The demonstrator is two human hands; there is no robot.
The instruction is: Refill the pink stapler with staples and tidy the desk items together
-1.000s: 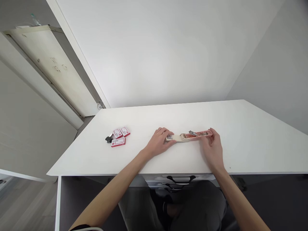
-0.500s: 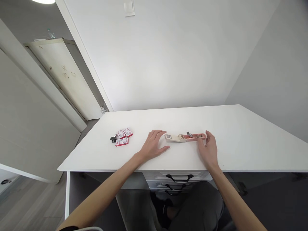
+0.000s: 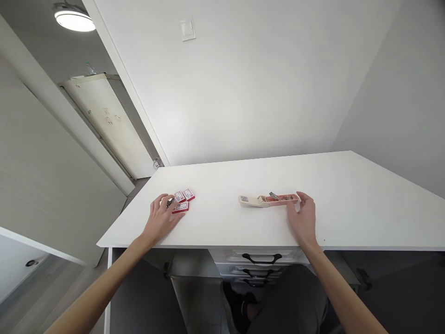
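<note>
A long narrow case (image 3: pixel 253 201) lies opened out flat on the table, its cream lid to the left. Small metal pieces sit in its pinkish-red tray. My right hand (image 3: pixel 301 215) holds the tray's right end between thumb and fingers. At the far left, my left hand (image 3: pixel 162 220) has its fingers apart over a small black-and-silver object (image 3: pixel 170 202), whose kind I cannot make out. Its thumb is stretched out beside the nearest red-and-white box (image 3: pixel 181 207). Two more such small boxes (image 3: pixel 188 194) lie just behind.
The white tabletop (image 3: pixel 222 227) meets a white wall (image 3: pixel 243 93) at the back. Below its front edge are drawers with black handles (image 3: pixel 262 258), and my knee is under the table. A doorway at the left shows a pale cabinet (image 3: pixel 104 120).
My left hand has moved left, from beside the case's lid to the black-and-silver object and boxes. My right hand stays at the case. The view has tilted up slightly.
</note>
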